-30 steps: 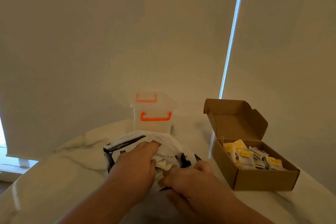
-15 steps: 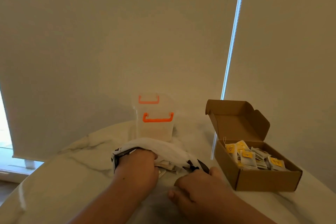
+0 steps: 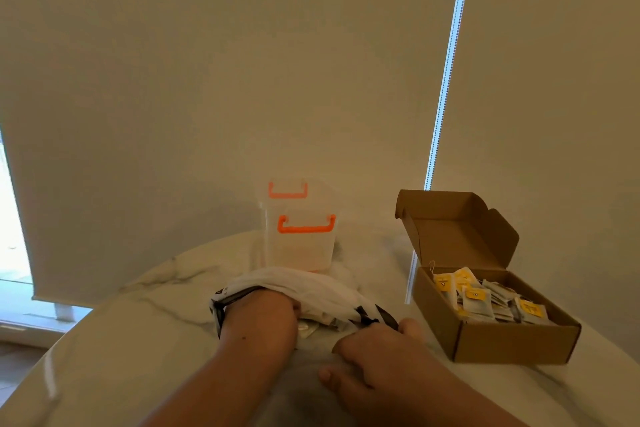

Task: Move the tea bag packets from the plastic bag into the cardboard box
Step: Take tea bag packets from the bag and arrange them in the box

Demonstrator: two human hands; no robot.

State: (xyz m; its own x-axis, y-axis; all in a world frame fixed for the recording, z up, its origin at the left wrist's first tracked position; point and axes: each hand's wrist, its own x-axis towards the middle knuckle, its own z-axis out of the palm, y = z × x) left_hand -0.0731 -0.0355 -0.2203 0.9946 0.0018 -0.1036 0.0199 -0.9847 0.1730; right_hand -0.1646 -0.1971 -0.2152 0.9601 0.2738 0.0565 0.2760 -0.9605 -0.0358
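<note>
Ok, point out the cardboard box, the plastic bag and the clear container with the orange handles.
cardboard box (image 3: 512,340), head view, on its near outer wall.
plastic bag (image 3: 311,284), head view, on its white upper fold.
clear container (image 3: 299,250), head view, on its front wall.

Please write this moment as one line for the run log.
left hand: inside plastic bag, fingers hidden | right hand: holds bag mouth | cardboard box: open, tea bag packets inside
</note>
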